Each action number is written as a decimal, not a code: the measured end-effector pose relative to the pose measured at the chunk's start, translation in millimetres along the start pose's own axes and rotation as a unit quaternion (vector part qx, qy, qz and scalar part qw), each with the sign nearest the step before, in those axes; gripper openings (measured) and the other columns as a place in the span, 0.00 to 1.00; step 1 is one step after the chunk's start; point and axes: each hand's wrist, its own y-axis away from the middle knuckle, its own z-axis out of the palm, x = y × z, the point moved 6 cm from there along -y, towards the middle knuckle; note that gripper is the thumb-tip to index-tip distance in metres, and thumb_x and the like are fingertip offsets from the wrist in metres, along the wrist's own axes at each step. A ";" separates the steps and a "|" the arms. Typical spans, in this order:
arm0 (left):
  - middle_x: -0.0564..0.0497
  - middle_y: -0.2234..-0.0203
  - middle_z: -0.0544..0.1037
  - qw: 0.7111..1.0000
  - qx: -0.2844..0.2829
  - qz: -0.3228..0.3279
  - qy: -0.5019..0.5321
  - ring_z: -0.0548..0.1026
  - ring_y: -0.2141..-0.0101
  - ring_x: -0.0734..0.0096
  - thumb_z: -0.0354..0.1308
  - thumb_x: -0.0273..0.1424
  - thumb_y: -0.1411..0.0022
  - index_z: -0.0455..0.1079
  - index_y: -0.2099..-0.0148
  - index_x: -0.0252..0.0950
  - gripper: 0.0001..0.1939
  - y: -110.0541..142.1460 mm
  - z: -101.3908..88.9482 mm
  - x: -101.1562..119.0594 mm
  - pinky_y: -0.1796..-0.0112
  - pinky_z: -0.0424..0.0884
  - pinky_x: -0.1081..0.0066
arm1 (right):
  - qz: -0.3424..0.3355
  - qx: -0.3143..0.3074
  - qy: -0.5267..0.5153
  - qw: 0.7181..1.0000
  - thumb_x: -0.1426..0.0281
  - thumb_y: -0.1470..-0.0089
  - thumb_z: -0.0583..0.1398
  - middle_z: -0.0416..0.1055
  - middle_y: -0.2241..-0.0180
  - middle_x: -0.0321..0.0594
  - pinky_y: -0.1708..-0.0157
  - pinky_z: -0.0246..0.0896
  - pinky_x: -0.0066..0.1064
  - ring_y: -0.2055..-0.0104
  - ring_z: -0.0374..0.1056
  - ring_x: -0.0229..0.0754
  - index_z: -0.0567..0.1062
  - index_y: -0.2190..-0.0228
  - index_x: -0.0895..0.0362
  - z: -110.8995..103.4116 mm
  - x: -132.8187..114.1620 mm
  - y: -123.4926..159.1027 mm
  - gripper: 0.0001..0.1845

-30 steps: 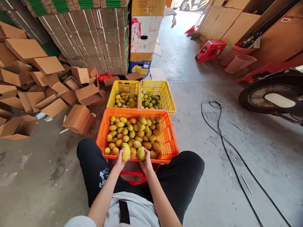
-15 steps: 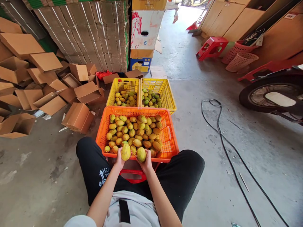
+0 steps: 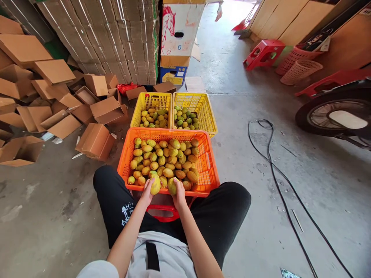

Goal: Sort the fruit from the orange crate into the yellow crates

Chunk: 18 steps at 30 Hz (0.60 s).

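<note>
The left hand point(image 3: 147, 190) grips a yellow fruit point(image 3: 155, 185) and the right hand point(image 3: 179, 191) a greener fruit point(image 3: 172, 187), both at the orange basket's point(image 3: 207, 164) near edge. This looks like the holding step; moving either fruit calls for a snug grip. More fruit point(image 3: 169, 173) fills much of the orange basket, with two yellow baskets point(image 3: 204, 109) just behind it.

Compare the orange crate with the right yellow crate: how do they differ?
The orange crate sits closest to the person; the right yellow crate sits beyond it. The orange crate looks wider than the right yellow crate. The orange crate shows many mostly yellowish fruit; the right yellow crate shows fewer, greener fruit. Both are open-topped with slotted walls.
</note>
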 end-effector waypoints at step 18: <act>0.41 0.67 0.81 0.997 0.023 -0.042 0.058 0.82 0.66 0.62 0.53 0.46 0.31 0.74 0.53 0.30 0.23 -2.1 -0.6 -2.0 0.60 0.79 0.66 | 0.007 -0.007 -0.024 1.000 0.54 0.55 0.62 0.73 0.75 0.33 0.77 0.67 0.30 0.73 0.73 0.43 0.74 0.64 0.53 4.2 -1.7 1.0 0.19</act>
